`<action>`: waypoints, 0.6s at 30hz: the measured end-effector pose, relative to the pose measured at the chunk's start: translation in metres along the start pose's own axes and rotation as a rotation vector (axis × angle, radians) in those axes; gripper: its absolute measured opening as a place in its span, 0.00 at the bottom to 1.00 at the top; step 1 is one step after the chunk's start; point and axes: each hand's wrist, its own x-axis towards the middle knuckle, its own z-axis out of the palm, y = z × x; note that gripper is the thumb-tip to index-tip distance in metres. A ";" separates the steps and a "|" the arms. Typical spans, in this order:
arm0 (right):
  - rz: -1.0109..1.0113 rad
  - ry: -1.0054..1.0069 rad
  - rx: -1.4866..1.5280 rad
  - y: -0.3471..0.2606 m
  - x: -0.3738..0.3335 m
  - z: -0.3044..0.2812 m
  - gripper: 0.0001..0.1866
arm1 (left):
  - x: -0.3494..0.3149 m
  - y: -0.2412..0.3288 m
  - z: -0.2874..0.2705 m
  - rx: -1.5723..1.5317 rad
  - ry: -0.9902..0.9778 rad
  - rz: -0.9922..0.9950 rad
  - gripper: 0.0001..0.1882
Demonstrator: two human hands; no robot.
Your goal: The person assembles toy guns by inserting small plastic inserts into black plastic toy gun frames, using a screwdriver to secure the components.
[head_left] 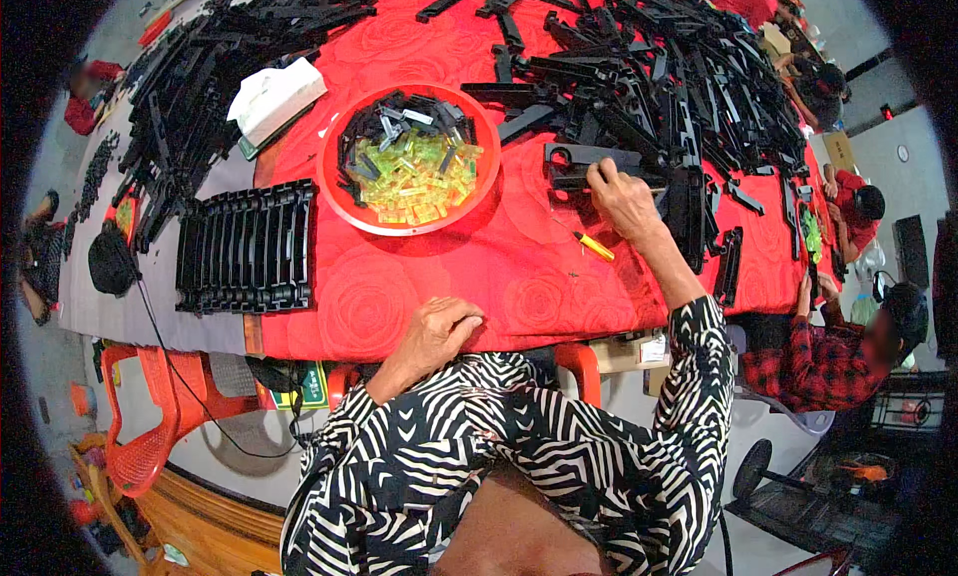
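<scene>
My right hand (627, 205) reaches over the near edge of the black pile, its fingertips closed on a long black plastic part (589, 156). How firmly they grip it is hidden. Just below that hand lies a small yellow-handled tool (596, 247) with a dark tip. My left hand (431, 331) rests at the table's near edge, fingers curled together, with nothing visible in it. Between the hands and the far side stands a red round tray (407, 229) holding yellow translucent pieces (419, 182) and small black and grey pieces (384, 119).
Black plastic parts heap up at far right (639, 77) and far left (190, 97). A neat row of black parts (246, 247) lies at left, near a white tissue box (276, 102). Red chairs (165, 416) stand below the table; people (848, 346) sit at right.
</scene>
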 end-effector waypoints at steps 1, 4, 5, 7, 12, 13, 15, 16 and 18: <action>0.016 0.071 0.093 -0.001 -0.004 -0.007 0.15 | 0.000 0.001 0.001 -0.006 0.017 0.011 0.05; 0.036 0.197 0.211 -0.017 -0.008 -0.040 0.22 | 0.000 -0.001 -0.002 -0.016 -0.007 -0.018 0.05; 0.005 0.325 0.225 -0.028 -0.008 -0.052 0.20 | 0.000 0.001 -0.001 -0.189 0.034 -0.112 0.06; -0.088 0.445 0.236 -0.054 -0.008 -0.081 0.19 | -0.005 -0.006 -0.001 -0.368 0.077 -0.295 0.09; -0.282 0.288 0.314 -0.129 -0.019 -0.101 0.17 | 0.010 0.007 -0.019 -0.912 0.057 -0.473 0.13; -0.282 0.277 0.359 -0.143 -0.019 -0.097 0.17 | 0.007 0.006 -0.019 -0.889 0.042 -0.460 0.12; -0.278 0.232 0.401 -0.162 -0.021 -0.092 0.19 | -0.003 -0.005 -0.014 -0.771 0.067 -0.431 0.11; -0.235 0.208 0.458 -0.171 -0.023 -0.087 0.19 | -0.007 -0.008 -0.013 -0.655 0.077 -0.374 0.11; -0.118 0.111 0.582 -0.182 -0.031 -0.078 0.18 | -0.015 -0.015 -0.025 -0.547 0.027 -0.435 0.09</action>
